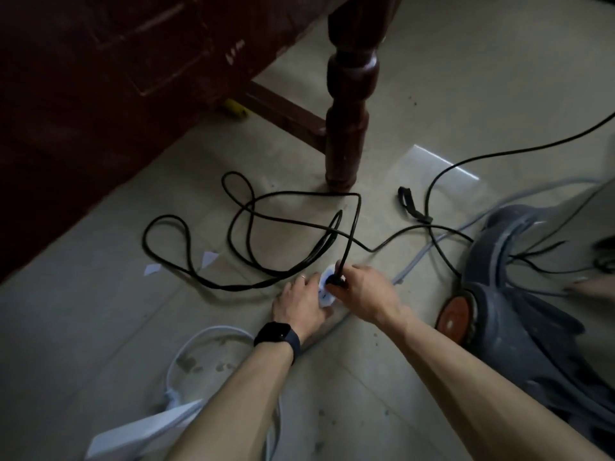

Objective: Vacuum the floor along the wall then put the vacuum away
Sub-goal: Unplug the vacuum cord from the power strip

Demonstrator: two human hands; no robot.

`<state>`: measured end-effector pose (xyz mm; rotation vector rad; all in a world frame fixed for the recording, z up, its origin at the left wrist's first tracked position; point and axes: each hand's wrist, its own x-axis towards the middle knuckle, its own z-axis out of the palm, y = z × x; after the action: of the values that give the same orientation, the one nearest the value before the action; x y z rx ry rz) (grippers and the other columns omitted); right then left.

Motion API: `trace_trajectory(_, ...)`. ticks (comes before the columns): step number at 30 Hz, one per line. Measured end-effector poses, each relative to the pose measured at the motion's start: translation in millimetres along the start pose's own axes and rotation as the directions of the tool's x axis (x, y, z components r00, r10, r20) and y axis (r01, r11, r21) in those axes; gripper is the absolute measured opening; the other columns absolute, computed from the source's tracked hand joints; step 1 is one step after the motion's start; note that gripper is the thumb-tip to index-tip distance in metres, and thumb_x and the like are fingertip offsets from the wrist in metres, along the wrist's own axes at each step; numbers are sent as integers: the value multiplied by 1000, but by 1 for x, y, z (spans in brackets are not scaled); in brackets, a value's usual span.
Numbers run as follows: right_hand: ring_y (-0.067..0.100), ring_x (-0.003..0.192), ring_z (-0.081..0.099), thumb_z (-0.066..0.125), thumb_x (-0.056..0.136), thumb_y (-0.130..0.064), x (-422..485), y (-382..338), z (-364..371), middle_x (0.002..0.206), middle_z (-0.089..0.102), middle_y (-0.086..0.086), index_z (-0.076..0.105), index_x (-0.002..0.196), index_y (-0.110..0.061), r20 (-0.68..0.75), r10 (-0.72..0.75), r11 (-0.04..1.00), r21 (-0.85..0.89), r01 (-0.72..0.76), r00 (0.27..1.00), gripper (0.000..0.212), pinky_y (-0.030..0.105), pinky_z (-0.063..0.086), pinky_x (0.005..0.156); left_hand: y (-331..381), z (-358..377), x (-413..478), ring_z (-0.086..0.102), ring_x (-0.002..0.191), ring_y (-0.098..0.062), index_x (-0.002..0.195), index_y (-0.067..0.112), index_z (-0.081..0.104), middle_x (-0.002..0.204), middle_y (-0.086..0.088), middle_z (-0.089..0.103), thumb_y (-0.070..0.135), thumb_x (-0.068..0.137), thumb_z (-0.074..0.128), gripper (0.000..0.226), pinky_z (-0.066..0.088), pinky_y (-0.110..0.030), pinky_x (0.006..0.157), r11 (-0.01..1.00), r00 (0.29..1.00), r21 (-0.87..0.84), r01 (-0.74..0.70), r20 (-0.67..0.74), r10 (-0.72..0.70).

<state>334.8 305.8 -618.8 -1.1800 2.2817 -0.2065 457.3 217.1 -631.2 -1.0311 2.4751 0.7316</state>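
Black plug [333, 283] — between right fingers [353, 271] — touching white socket strip [323, 296].

One left hand [299, 304], one right hand [369, 294]; between them one power strip [324, 297] and one black plug [336, 282]. Beyond them one black cord [324, 239] and one wooden leg [346, 128]; two paper scraps [151, 269] [209, 257] left of the left hand, one vacuum [506, 294] right of the right.

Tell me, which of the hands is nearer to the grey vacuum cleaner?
Right. The right hand grips the black plug just left of the vacuum cleaner; the left hand holds the white power strip, farther left still.
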Motion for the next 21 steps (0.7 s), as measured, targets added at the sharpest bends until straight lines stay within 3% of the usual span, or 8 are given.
trace_trajectory(3,23,74,55,45,104,-50,-4,-7,-6,90,56,1,53,109,-23,70,-25,993,-116,33,997,29,32,40,60,-1,-7,-5,54,119,-30,138,31,44,126,-3,54,49,86,69,60,51,-41,92,998,999,52,-19,34,18)
trace_trajectory(7,22,68,54,40,104,-52,0,-7,-3,85,56,1,36,97,-26,41,-103,983,-147,108,994,27,35,45,56,-7,-4,-4,58,114,-29,137,36,43,122,-2,57,53,82,72,64,51,-41,88,997,999,64,-36,1,36)
trace_trajectory(14,25,58,56,42,102,-47,7,-8,-15,66,55,5,60,86,-15,102,-107,950,-283,132,989,40,31,33,48,-11,-3,-6,60,113,-32,144,38,36,122,-6,56,52,85,66,68,52,-41,87,991,998,125,-48,33,44)
trace_trajectory(17,18,50,45,42,103,-41,1,-11,-16,61,46,1,53,81,-17,119,-117,944,-297,147,986,35,29,29,44,-5,0,-11,58,116,-33,151,33,29,128,-7,52,49,90,63,72,49,-41,90,984,998,171,-40,46,32)
trace_trajectory(21,20,52,48,38,106,-41,-2,-10,-13,61,45,0,48,78,-18,109,-177,930,-307,203,978,37,31,34,46,-2,0,-12,56,120,-33,154,29,23,134,-8,49,49,92,61,76,49,-41,91,978,998,206,-41,48,32)
